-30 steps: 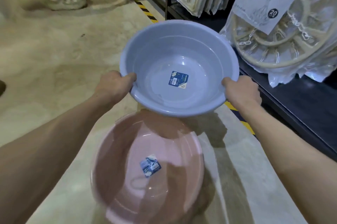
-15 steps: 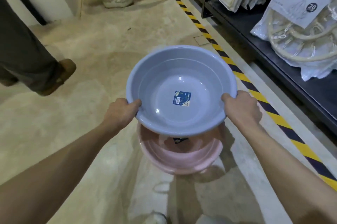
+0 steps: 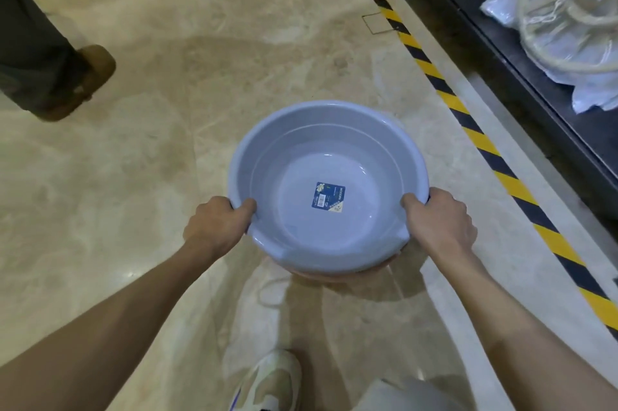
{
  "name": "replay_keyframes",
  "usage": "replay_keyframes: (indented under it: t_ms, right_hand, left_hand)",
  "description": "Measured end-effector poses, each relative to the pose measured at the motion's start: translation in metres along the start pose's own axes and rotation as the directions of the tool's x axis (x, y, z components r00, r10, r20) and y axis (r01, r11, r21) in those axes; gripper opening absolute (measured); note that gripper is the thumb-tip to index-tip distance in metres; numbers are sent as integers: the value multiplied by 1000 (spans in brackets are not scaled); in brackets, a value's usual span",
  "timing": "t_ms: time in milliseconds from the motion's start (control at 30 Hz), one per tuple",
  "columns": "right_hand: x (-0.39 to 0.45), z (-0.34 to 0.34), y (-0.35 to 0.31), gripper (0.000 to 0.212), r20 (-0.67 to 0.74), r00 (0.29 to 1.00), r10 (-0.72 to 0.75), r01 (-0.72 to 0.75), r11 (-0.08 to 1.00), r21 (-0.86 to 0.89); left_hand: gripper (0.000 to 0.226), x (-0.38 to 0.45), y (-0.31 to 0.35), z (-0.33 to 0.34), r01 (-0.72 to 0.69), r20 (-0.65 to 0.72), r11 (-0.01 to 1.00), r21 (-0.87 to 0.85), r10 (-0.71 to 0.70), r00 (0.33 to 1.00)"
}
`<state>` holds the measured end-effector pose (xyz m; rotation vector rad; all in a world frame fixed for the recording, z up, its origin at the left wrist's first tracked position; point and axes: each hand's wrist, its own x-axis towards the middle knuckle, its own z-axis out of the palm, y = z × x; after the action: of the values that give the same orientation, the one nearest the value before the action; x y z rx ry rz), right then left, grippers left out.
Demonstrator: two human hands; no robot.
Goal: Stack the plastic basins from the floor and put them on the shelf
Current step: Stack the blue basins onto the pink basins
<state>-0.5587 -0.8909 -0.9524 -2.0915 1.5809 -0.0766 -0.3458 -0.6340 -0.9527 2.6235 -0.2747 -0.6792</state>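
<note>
The blue-grey basin (image 3: 327, 186) is held at centre frame by its rim, the left hand (image 3: 217, 226) at its left edge and the right hand (image 3: 438, 223) at its right edge, the fingers of each curled round the rim with the thumbs inside. Compared with half a second ago, the basin has been lowered over the pink basin (image 3: 337, 277), of which only a thin crescent is now seen beneath the near edge; a second ago the pink one lay fully exposed on the floor (image 3: 167, 176). It is judged that nesting is nearly or fully done, though full seating cannot be confirmed, since the contact is hidden. A blue label (image 3: 328, 197) is noted on the bottom of the upper basin. The black shelf (image 3: 501, 52) at the upper right, behind the yellow-and-black floor tape (image 3: 475, 136), is not yet reached, so lifting the pair remains outstanding.
</note>
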Motion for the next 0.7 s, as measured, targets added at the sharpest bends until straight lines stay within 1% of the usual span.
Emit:
replay_keyframes:
  t_ms: [133, 267, 400, 567, 700]
  right_hand:
    - [-4, 16, 17, 35, 4, 1000, -8, 8, 995, -100]
    - [1, 18, 29, 37, 36, 999, 3, 4, 982, -190]
    - [2, 25, 29, 34, 82, 997, 14, 4, 976, -216]
    - [3, 30, 30, 41, 81, 995, 54, -36, 978, -208]
    - [5, 31, 29, 38, 115, 989, 96, -80, 987, -137]
  left_hand:
    - [47, 4, -8, 16, 0, 11, 995, 103, -1, 1000]
    - [47, 11, -6, 26, -8, 60, 981, 196, -4, 998]
    - [50, 18, -4, 26, 35, 146, 987, 159, -58, 988]
    - [49, 26, -4, 26, 33, 184, 986, 161, -62, 981]
    - [44, 27, -2, 23, 24, 169, 997, 76, -37, 985]
